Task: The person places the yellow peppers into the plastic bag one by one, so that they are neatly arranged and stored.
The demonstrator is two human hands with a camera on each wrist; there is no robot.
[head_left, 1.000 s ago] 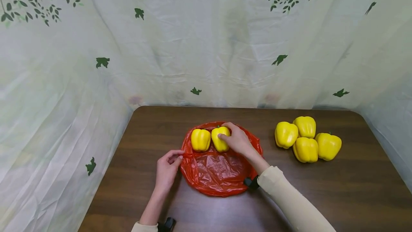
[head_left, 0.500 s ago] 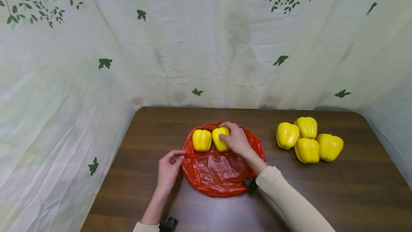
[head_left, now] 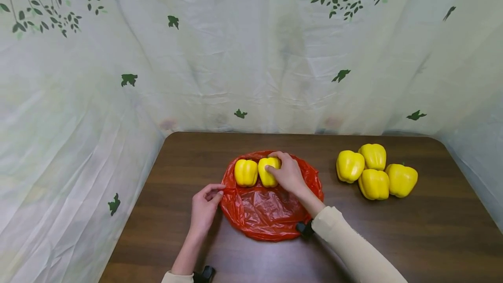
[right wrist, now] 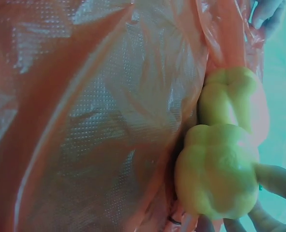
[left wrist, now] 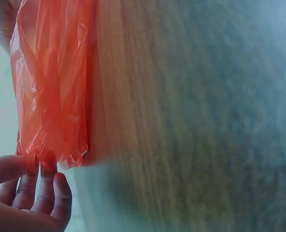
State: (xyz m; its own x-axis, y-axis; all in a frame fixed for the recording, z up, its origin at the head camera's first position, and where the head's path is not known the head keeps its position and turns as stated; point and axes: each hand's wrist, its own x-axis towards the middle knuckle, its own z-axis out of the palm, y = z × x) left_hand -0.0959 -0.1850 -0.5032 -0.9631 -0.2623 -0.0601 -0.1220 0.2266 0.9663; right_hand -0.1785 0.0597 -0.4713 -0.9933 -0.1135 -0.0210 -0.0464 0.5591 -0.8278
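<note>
A red plastic bag (head_left: 271,213) lies spread in a round shape on the table, its rim raised. Two yellow bell peppers sit side by side in its far part. My right hand (head_left: 290,173) grips the right-hand bell pepper (head_left: 268,177), thumb on the near side and fingers over the far side; the right wrist view shows this pepper (right wrist: 218,171) touching the other bell pepper (right wrist: 232,99). At the bag's left edge my left hand (head_left: 205,206) pinches the red plastic between thumb and fingers, which the left wrist view shows close up at the bag's rim (left wrist: 51,121).
Several more yellow bell peppers (head_left: 374,183) stand clustered on the right of the brown wooden table (head_left: 393,239). A pale curtain (head_left: 251,56) with leaf prints hangs behind the table's far edge. A dark wrist device (head_left: 304,229) is by the right sleeve.
Almost nothing differs. The whole head view has shifted slightly; both hands keep their hold on the bag and the right-hand bell pepper.
</note>
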